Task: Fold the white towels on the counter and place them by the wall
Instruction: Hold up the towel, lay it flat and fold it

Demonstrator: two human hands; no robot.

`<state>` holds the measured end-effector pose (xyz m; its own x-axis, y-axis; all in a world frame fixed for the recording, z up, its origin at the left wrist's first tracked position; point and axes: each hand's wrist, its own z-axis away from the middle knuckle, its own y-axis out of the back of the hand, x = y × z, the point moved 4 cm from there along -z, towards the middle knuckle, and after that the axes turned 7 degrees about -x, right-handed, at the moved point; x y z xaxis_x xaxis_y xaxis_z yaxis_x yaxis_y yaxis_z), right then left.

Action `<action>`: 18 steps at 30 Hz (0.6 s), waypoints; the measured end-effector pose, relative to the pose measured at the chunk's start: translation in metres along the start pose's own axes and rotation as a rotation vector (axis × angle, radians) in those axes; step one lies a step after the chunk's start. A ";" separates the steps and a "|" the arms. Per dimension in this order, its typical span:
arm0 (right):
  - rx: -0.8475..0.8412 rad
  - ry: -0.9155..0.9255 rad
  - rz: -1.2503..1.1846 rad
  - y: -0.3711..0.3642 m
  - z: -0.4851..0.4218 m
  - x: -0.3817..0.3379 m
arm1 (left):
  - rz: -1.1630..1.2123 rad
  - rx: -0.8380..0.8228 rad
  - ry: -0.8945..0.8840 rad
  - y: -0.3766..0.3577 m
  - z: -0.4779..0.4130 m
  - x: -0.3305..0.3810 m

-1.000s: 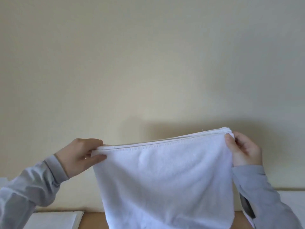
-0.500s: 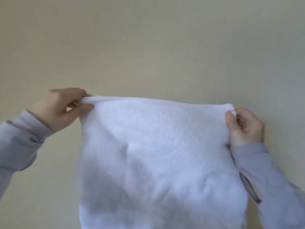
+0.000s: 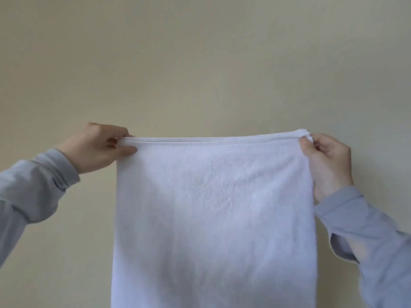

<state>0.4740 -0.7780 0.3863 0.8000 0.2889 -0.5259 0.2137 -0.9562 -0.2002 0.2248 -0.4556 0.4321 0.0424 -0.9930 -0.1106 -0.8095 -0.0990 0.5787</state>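
A white towel (image 3: 213, 214) hangs flat in front of me, doubled over, its top edge stretched level between both hands. My left hand (image 3: 97, 147) pinches the top left corner. My right hand (image 3: 327, 161) pinches the top right corner, where several layers bunch together. The towel's lower end runs out of the bottom of the frame. The counter and the other towels are out of view.
A plain cream wall (image 3: 200, 63) fills the whole background behind the towel. Grey sleeves cover both forearms at the left and right edges.
Both hands have lifted the towel from near the counter up in front of the wall and pulled its top edge level. The counter and the folded towels below have dropped out of view.
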 end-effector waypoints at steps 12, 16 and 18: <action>-0.006 -0.035 -0.205 0.013 -0.004 -0.002 | 0.949 0.048 0.285 -0.022 0.025 0.001; -0.029 -0.062 -0.184 0.011 -0.001 0.002 | 1.142 0.104 0.453 -0.047 0.038 -0.003; -0.065 -0.076 -0.150 0.008 0.003 0.000 | 1.176 0.132 0.513 -0.053 0.037 0.002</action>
<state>0.4743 -0.7850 0.3824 0.7125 0.4287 -0.5556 0.3650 -0.9026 -0.2284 0.2460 -0.4497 0.3711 -0.5367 -0.3933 0.7465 -0.5643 0.8251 0.0291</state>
